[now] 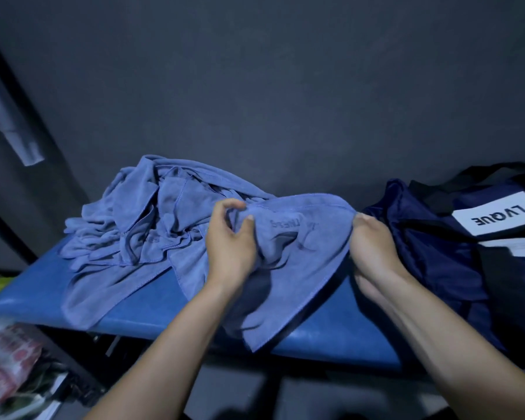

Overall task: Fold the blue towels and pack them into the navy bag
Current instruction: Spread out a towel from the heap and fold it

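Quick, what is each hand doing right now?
Left hand: pinches the blue towel.
Right hand: grips the same towel's edge.

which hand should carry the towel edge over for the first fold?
Probably the left hand. It grips the towel mid-cloth with thumb on top, beside the pile. The right hand grips the edge next to the bag and can anchor it.
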